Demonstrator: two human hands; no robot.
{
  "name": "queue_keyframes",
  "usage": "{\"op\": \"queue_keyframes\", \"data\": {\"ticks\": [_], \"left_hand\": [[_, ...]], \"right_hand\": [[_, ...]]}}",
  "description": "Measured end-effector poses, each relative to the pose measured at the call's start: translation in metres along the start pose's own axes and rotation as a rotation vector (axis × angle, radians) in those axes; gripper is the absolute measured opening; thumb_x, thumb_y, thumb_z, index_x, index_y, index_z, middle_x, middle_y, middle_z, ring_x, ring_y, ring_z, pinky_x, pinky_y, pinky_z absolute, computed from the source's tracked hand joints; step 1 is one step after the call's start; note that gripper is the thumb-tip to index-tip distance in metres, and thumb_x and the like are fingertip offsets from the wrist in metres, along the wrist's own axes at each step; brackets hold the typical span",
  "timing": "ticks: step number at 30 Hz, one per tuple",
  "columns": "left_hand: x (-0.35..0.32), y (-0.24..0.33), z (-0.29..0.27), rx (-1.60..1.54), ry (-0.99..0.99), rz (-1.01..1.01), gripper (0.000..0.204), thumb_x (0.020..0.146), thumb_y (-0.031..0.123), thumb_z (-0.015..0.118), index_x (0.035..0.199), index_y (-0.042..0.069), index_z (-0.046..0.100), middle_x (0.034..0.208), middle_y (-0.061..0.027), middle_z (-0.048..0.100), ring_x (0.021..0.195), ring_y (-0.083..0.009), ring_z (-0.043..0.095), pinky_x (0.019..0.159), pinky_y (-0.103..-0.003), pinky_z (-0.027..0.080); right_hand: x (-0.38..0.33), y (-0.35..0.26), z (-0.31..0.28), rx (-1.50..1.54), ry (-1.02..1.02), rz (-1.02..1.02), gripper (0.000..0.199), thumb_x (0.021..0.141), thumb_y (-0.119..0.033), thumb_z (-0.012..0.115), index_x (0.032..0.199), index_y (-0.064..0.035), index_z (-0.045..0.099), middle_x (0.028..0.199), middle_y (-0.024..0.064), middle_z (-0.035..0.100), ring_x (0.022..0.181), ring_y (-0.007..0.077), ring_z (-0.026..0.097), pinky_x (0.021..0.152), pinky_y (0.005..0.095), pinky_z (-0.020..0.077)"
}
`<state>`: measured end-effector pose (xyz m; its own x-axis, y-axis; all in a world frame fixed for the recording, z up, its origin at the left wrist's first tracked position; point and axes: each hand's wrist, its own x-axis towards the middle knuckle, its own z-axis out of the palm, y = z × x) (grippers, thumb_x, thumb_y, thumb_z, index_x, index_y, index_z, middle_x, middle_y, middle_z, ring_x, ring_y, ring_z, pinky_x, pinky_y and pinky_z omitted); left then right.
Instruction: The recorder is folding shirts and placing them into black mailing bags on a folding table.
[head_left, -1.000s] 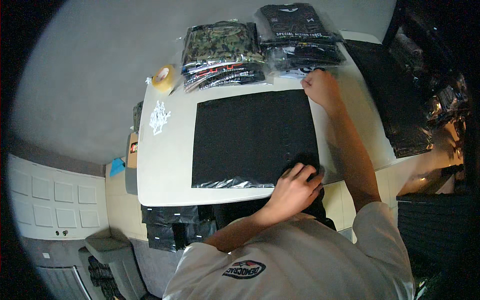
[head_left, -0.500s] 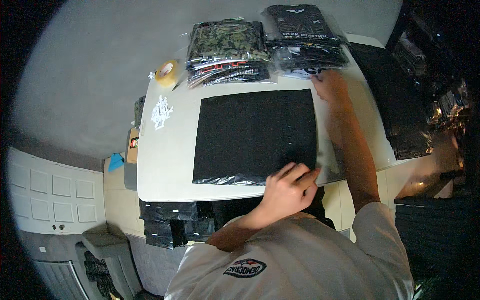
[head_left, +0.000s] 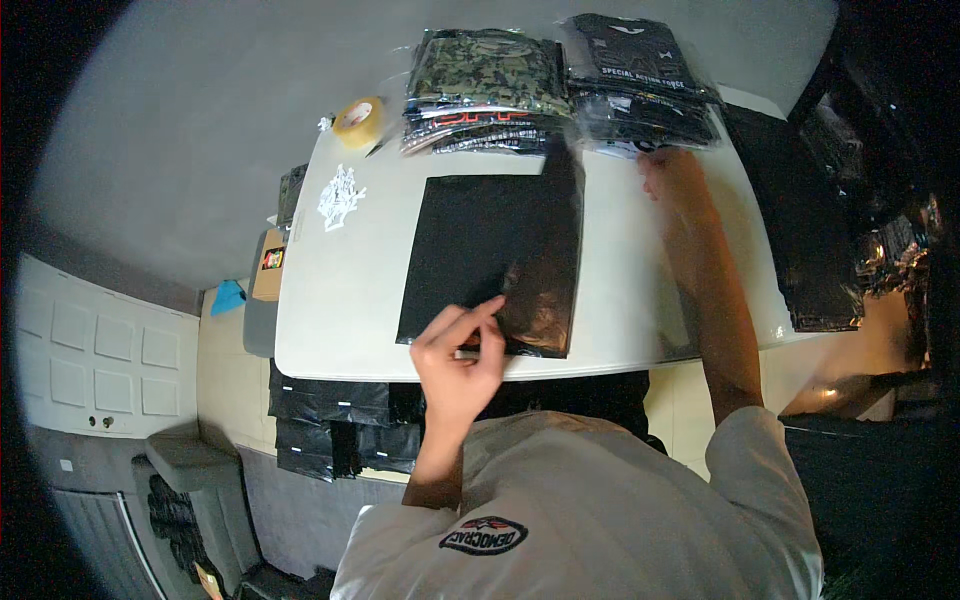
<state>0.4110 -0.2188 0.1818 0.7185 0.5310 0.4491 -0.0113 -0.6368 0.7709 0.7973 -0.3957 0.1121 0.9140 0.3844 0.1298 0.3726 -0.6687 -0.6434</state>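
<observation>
A flat black plastic sheet [head_left: 463, 235] lies on the white table, dull on its left part. Its right part is folded over toward the left and shows a glossy face [head_left: 540, 300]; whether it is a bag I cannot tell. My left hand [head_left: 455, 365] pinches the free edge of the fold near the table's front edge. At the far right, my right hand [head_left: 675, 180] is apart from the sheet, just in front of a stack of bagged dark shirts [head_left: 640, 85]. Motion smears its fingers, and no held thing shows there.
Beside that stack stand more clear-bagged garments, a camouflage one [head_left: 490, 70] on top. A tape roll [head_left: 358, 122] and a heap of white paper bits [head_left: 341, 198] lie at the left. Black sheets [head_left: 795, 220] are piled along the right side. Black packages [head_left: 330, 400] sit below the table.
The right part of the black sheet has been folded over leftward. My left hand has moved left with its edge. My right hand has stayed near the shirt stack.
</observation>
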Motion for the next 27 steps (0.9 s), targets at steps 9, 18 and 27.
{"op": "queue_keyframes", "data": {"ticks": [9,18,27], "left_hand": [[-0.012,-0.041,-0.028,0.047,0.14,-0.131,0.024,0.086,-0.002,0.067,0.107,0.002,0.08,0.074,-0.0119,0.066,0.065,-0.0174,0.065,0.062,-0.029,0.05],[-0.023,-0.065,-0.041,0.141,0.213,-0.245,0.023,0.086,0.002,0.068,0.107,0.002,0.079,0.077,-0.0146,0.071,0.064,-0.0202,0.07,0.064,-0.031,0.055],[-0.022,-0.057,-0.057,0.282,0.083,-0.383,0.029,0.087,0.009,0.066,0.112,0.003,0.077,0.075,-0.0165,0.071,0.065,-0.026,0.071,0.067,-0.036,0.056]], "right_hand": [[-0.017,-0.072,0.059,0.271,-0.068,-0.381,0.031,0.099,-0.031,0.065,0.107,-0.0022,0.075,0.098,0.0161,0.077,0.088,0.0277,0.074,0.08,0.0413,0.0566],[-0.003,-0.123,0.105,0.2,-0.153,-0.501,0.027,0.099,-0.027,0.068,0.108,-0.0027,0.076,0.102,0.0159,0.077,0.091,0.0304,0.074,0.082,0.0399,0.0568],[-0.003,-0.106,0.106,0.162,-0.123,-0.508,0.022,0.094,-0.025,0.073,0.102,-0.0049,0.077,0.096,0.0113,0.072,0.081,0.0263,0.071,0.076,0.0382,0.0555]]}}
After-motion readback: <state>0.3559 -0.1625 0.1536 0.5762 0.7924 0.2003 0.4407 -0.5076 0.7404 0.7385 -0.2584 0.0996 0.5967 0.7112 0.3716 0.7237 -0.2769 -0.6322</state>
